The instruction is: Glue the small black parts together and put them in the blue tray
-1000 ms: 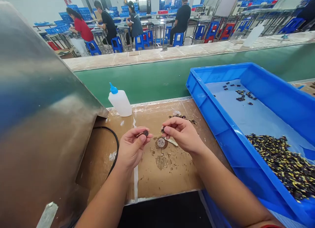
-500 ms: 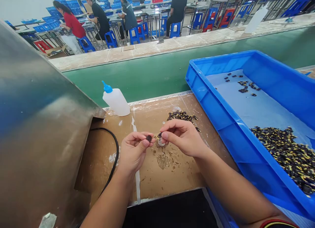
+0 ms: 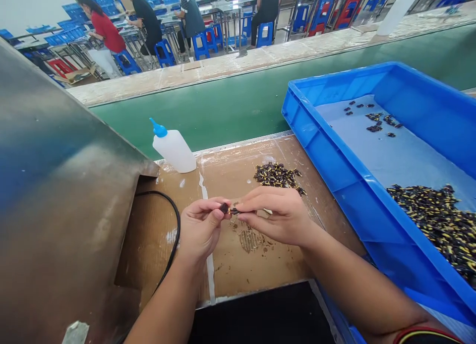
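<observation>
My left hand pinches a small dark round part between thumb and forefinger. My right hand pinches a tiny black and yellow component at its fingertips, and the two parts meet or nearly meet between my hands. Both hands hover over a stained cardboard work surface. Just beyond them lies a small heap of black and yellow components. A larger heap of the same pieces fills the near end of a blue plastic tray to my right.
A white glue bottle with a blue nozzle stands behind my left hand. A black cable curves beside a steel panel at left. Beyond the green conveyor belt, several people sit working at tables with blue stools.
My hands have moved closer, bringing the round part and the small component together. The round metal piece on the cardboard is now hidden. The whole scene sits higher in view as the camera tilts down.
</observation>
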Demonstrator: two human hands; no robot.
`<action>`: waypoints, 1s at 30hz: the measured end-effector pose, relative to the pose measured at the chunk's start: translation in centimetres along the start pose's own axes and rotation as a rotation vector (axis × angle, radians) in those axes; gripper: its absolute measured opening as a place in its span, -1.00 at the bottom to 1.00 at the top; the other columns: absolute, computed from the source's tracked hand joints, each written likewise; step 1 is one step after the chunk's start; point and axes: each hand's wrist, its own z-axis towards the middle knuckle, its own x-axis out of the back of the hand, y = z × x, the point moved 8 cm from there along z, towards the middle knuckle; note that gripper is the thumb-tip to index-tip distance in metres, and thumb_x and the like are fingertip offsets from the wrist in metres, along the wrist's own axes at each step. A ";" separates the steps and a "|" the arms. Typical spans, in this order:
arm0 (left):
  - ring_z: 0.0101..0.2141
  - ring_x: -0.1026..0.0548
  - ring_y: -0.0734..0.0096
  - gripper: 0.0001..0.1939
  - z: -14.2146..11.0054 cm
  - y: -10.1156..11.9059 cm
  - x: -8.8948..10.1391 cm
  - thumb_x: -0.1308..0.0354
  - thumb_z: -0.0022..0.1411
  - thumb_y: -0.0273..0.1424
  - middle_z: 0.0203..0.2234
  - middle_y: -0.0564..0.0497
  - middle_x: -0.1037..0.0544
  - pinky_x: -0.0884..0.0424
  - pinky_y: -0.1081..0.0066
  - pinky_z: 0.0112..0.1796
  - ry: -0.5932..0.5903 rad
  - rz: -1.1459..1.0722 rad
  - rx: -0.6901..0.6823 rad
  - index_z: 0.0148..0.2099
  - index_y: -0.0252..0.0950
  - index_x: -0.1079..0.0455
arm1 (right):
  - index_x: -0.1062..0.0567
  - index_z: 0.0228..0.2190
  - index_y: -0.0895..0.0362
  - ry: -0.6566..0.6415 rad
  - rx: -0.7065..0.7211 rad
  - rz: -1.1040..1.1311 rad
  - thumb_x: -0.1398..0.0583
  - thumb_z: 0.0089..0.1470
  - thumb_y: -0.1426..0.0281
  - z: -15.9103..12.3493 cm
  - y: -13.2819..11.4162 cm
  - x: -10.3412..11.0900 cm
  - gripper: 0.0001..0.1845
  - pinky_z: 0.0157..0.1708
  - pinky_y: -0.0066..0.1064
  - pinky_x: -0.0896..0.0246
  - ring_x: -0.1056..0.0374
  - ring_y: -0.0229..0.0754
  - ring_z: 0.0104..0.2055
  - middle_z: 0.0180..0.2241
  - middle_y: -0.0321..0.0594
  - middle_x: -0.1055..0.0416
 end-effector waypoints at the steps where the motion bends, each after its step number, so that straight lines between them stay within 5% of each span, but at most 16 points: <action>1: -0.50 -0.60 0.54 -0.82 0.0 0.1 0.0 -0.62 0.04 -0.37 -0.33 -0.06 -0.71 -0.61 0.59 -0.37 -0.002 0.007 -0.010 -0.35 -0.19 -0.69 | -0.70 -0.13 -0.03 0.003 0.003 -0.012 -0.41 0.23 0.43 -0.1 0.0 0.0 -0.83 -0.28 -0.37 -0.62 -0.63 -0.20 -0.27 -0.24 -0.25 -0.69; 8: -0.40 -0.66 0.40 -0.83 -0.2 0.3 -0.2 -0.61 0.06 -0.37 -0.30 -0.10 -0.72 -0.66 0.50 -0.33 -0.005 0.060 -0.033 -0.33 -0.20 -0.69 | -0.69 -0.16 -0.01 0.014 0.013 -0.056 -0.41 0.23 0.43 -0.1 -0.2 0.1 -0.86 -0.30 -0.39 -0.61 -0.62 -0.21 -0.29 -0.26 -0.24 -0.69; 30: -0.36 -0.69 0.40 -0.91 -0.1 0.6 -0.7 -0.55 0.16 -0.38 -0.28 -0.09 -0.73 -0.67 0.55 -0.31 -0.060 0.090 -0.061 -0.28 -0.18 -0.71 | -0.64 -0.21 0.13 0.033 0.093 -0.131 -0.44 0.20 0.47 -0.2 -0.6 0.1 -0.88 -0.28 -0.49 -0.60 -0.63 -0.26 -0.27 -0.26 -0.18 -0.69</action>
